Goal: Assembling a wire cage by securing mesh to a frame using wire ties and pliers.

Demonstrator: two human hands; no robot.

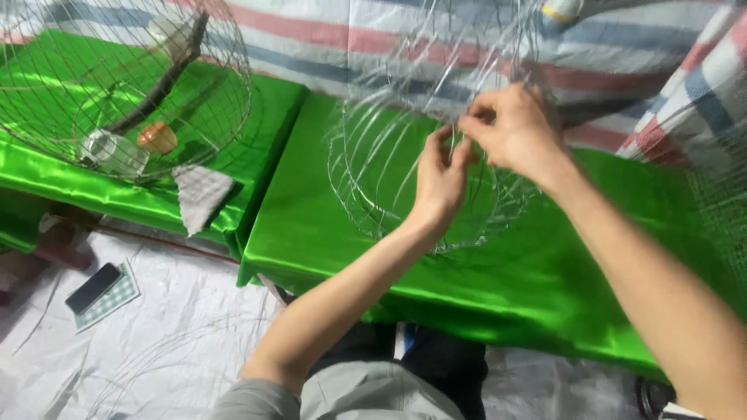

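- Gripping a wire of the wire cage frame point(373, 179), the left hand point(440, 183) has its fingers curled and pinched shut on the strand, thumb side up.
- Right hand point(513, 128) sits just above and touching the left, fingertips closed in a pinch on the same wire at the frame's upper part.
- Frame itself stands tilted on the counter point(327, 225), which is draped in shiny green cloth; it lies directly under and around both hands.
- Left of the hands, well apart, a grey rag point(201, 194) hangs over the counter edge.
- Further left and beyond, a second round wire cage point(226, 70) rests on the green cloth, with a small orange cup point(158, 137) and a clear jar point(115, 152) seen through it.
- Below left, on the white floor sheet point(179, 295), a dark phone point(93, 288) lies.
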